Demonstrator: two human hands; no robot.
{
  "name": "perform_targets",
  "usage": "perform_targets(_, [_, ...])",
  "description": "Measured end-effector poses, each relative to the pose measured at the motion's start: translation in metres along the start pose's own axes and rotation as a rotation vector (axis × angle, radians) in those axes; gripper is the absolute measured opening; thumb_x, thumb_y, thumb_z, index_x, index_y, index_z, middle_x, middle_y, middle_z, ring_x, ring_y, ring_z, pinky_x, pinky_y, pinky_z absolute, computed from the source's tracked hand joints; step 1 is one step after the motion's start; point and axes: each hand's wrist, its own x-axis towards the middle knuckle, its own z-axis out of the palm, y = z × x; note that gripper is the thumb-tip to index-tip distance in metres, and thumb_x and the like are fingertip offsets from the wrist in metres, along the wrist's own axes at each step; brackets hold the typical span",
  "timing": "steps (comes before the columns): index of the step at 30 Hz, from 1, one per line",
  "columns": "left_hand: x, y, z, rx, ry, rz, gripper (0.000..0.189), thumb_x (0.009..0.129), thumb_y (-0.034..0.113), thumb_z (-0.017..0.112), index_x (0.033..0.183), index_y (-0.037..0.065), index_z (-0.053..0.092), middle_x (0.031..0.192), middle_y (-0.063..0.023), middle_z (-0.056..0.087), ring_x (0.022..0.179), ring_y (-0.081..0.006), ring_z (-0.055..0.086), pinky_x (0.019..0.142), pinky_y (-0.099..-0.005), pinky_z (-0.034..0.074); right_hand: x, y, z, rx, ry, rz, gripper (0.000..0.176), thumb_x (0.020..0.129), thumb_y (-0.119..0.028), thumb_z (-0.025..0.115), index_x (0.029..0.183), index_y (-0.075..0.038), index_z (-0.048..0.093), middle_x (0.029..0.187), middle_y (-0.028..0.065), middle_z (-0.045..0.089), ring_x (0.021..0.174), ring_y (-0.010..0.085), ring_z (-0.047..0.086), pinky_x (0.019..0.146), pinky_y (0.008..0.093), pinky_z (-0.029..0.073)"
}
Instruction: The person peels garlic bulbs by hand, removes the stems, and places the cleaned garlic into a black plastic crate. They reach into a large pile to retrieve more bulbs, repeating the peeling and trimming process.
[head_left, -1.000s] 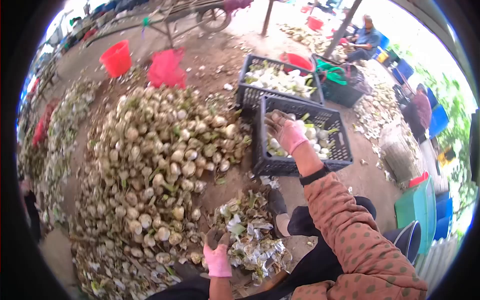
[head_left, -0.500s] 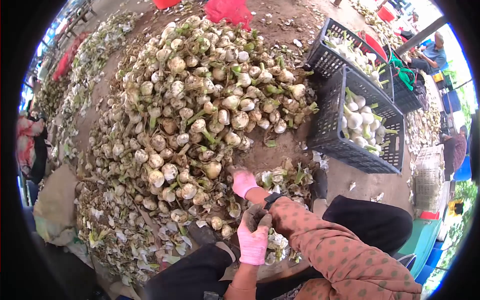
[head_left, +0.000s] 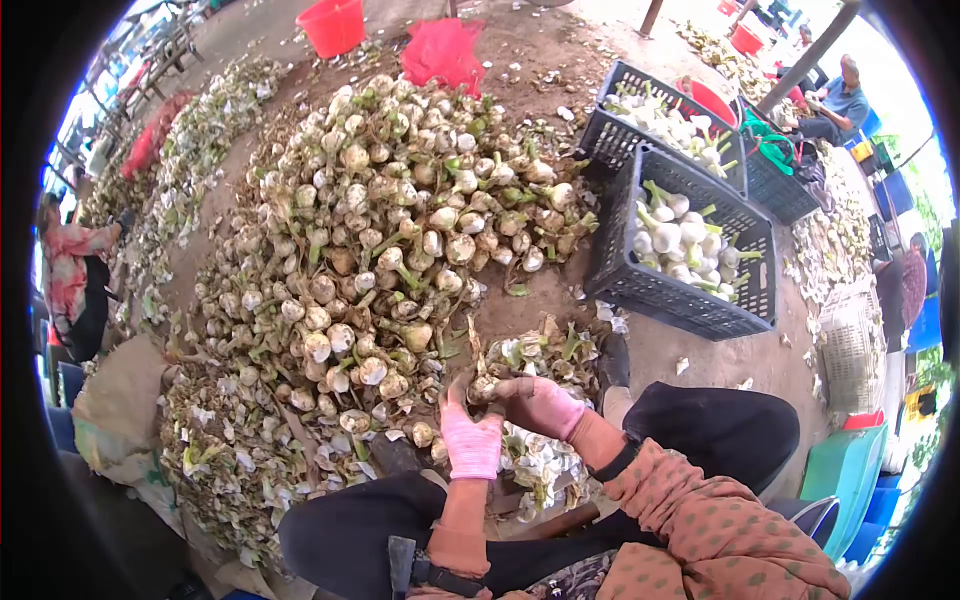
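Both hands wear pink gloves with dirty grey fingers. My left hand [head_left: 470, 430] is closed on a garlic bulb [head_left: 484, 388], whose dry stem points up. From the right, my right hand [head_left: 540, 404] grips the same bulb, so the two hands meet around it. Just beyond them lies a large heap of untrimmed garlic [head_left: 380, 250] with roots and stems on. Loose peelings [head_left: 545, 470] lie below my hands, between the legs.
Black crates [head_left: 690, 310] of clean white garlic stand at the right. A red bucket [head_left: 332, 26] and red net bag [head_left: 442, 55] are behind the heap. A sack [head_left: 120, 400] lies left. Other people [head_left: 75, 270] are at the left and right edges.
My right hand has drawn back from the heap's edge and now meets my left hand at a bulb. My left hand has moved slightly up and left. The view has shifted.
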Motion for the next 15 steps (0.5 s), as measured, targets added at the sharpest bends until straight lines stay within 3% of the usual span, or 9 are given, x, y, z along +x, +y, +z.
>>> perform_targets(1, [-0.002,0.004,0.001,-0.047,-0.019,0.033,0.053,0.068,-0.004,0.073,0.117,0.002,0.055,0.114,-0.0112,0.052,0.102,-0.0222,0.056,0.092,-0.0307,0.045,-0.006,-0.001,0.001,-0.006,-0.007,-0.012,0.033,0.092,-0.004,0.049,0.123,0.004,0.048,0.109,0.0119,0.060,0.100,0.0204,0.059,0.091,0.0321,0.047])
perform_targets(2, [-0.002,0.005,0.003,-0.238,-0.037,0.023,0.052,0.071,-0.009,0.069,0.120,-0.001,0.052,0.115,-0.0089,0.055,0.097,-0.0173,0.057,0.089,-0.0260,0.046,-0.013,-0.003,0.006,-0.176,0.071,-0.113,0.033,0.093,-0.012,0.050,0.122,0.004,0.049,0.109,0.0112,0.061,0.101,0.0196,0.059,0.092,0.0319,0.046])
perform_targets(3, [-0.005,0.010,0.002,-0.240,-0.042,0.035,0.052,0.071,-0.009,0.069,0.120,-0.001,0.052,0.115,-0.0089,0.055,0.097,-0.0173,0.057,0.089,-0.0260,0.046,-0.021,-0.007,0.023,-0.344,0.151,-0.215,0.036,0.095,-0.020,0.052,0.121,0.004,0.050,0.109,0.0105,0.061,0.102,0.0187,0.058,0.092,0.0316,0.046])
perform_targets(4, [-0.009,0.017,0.000,-0.122,-0.058,0.115,0.051,0.070,-0.008,0.070,0.118,-0.001,0.054,0.114,-0.0090,0.055,0.098,-0.0176,0.057,0.089,-0.0265,0.046,-0.035,-0.015,0.040,-0.599,0.291,-0.214,0.047,0.092,-0.032,0.060,0.118,0.006,0.052,0.110,0.0094,0.061,0.102,0.0154,0.057,0.091,0.0287,0.044])
perform_targets(5, [-0.014,0.027,-0.001,-0.006,-0.075,0.195,0.051,0.069,-0.006,0.072,0.117,0.000,0.055,0.113,-0.0090,0.055,0.099,-0.0180,0.057,0.089,-0.0269,0.046,-0.032,-0.020,0.044,-0.910,0.386,-0.345,0.047,0.086,-0.031,0.069,0.112,0.006,0.057,0.108,0.0089,0.063,0.097,0.0137,0.058,0.088,0.0266,0.044])
perform_targets(8, [-0.026,0.050,-0.004,0.055,-0.077,0.295,0.052,0.065,-0.002,0.073,0.115,0.000,0.057,0.109,-0.0091,0.055,0.101,-0.0183,0.056,0.091,-0.0288,0.046,-0.041,-0.025,0.056,-1.025,0.333,-0.444,0.042,0.084,-0.029,0.070,0.109,0.003,0.061,0.099,0.0076,0.065,0.093,0.0115,0.056,0.084,0.0290,0.045])
perform_targets(10, [-0.030,0.052,-0.005,0.053,-0.077,0.339,0.052,0.064,-0.002,0.073,0.114,0.000,0.057,0.108,-0.0090,0.055,0.102,-0.0183,0.056,0.091,-0.0293,0.045,-0.042,-0.024,0.061,-1.266,0.366,-0.493,0.040,0.081,-0.028,0.074,0.105,0.003,0.062,0.095,0.0080,0.065,0.088,0.0116,0.057,0.080,0.0283,0.047])
perform_targets(15, [-0.038,0.056,-0.011,-0.067,-0.115,0.289,0.051,0.066,-0.007,0.068,0.115,-0.001,0.056,0.111,-0.0095,0.057,0.102,-0.0178,0.057,0.091,-0.0296,0.046,-0.047,-0.018,0.067,-1.147,0.392,-0.456,0.036,0.081,-0.024,0.074,0.102,0.004,0.063,0.091,0.0071,0.066,0.083,0.0110,0.058,0.076,0.0275,0.048])
